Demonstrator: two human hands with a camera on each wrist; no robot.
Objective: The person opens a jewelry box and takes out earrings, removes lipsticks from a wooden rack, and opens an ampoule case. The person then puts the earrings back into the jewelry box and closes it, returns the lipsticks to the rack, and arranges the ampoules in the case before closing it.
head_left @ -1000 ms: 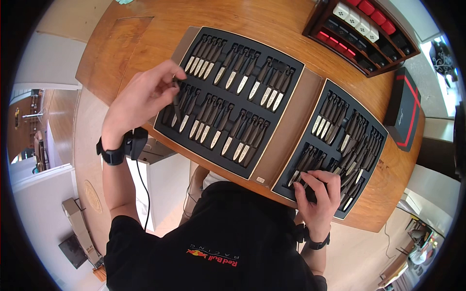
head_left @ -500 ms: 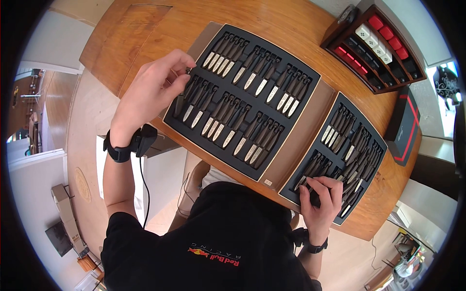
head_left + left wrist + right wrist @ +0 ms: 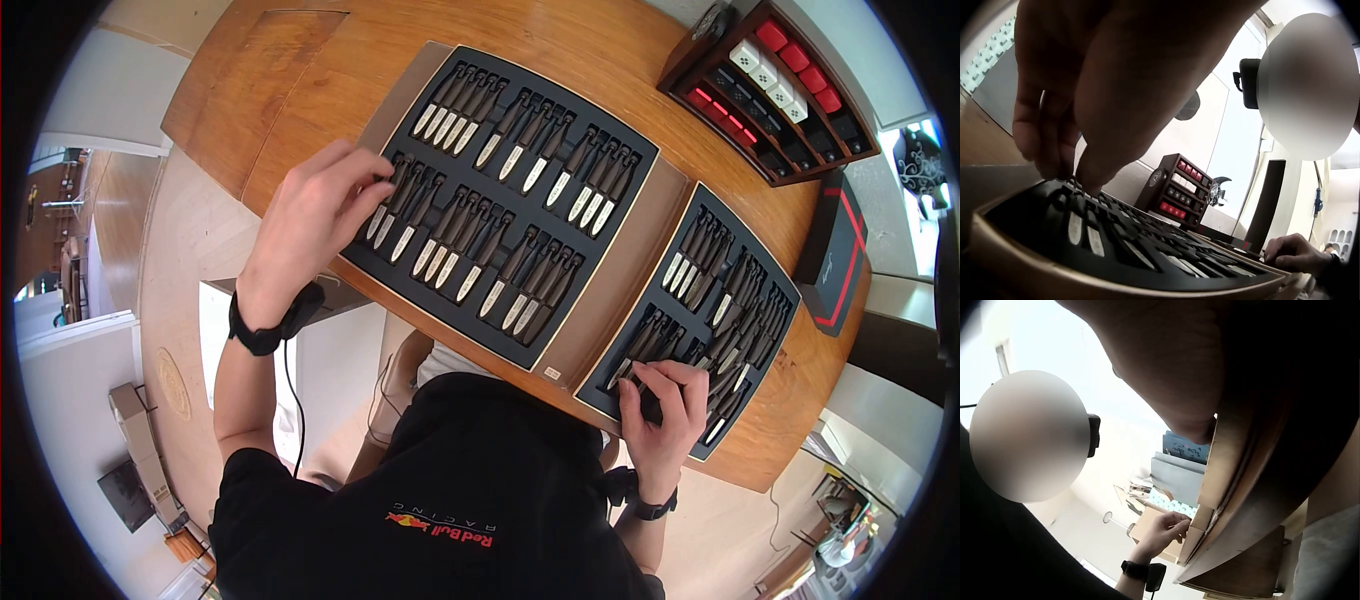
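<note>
In the head view my left hand (image 3: pixel 310 215) is at the left end of the front row in the larger tray (image 3: pixel 560 335). Thumb and fingertips pinch the upper end of a slim dark tapered piece (image 3: pixel 375 220) with a pale pointed label, lying in its slot. The left wrist view has those fingertips close together over the piece ends, beside two labelled pieces (image 3: pixel 1075 229). My right hand (image 3: pixel 665 415) rests with loosely curled fingers on the near left part of the smaller tray (image 3: pixel 600 400); its palm side is hidden.
Similar dark pieces (image 3: pixel 455 240) fill both trays in groups, jumbled at the right of the smaller one. A brown strip (image 3: pixel 625 280) joins the trays. Behind stands a wooden rack (image 3: pixel 770 90) with red and white blocks; a black box with red stripes (image 3: pixel 835 255) is at the right.
My left hand has lowered the dark piece into the left end of the front row; its pale label now shows. The view has shifted slightly. My right hand stays at the smaller tray.
</note>
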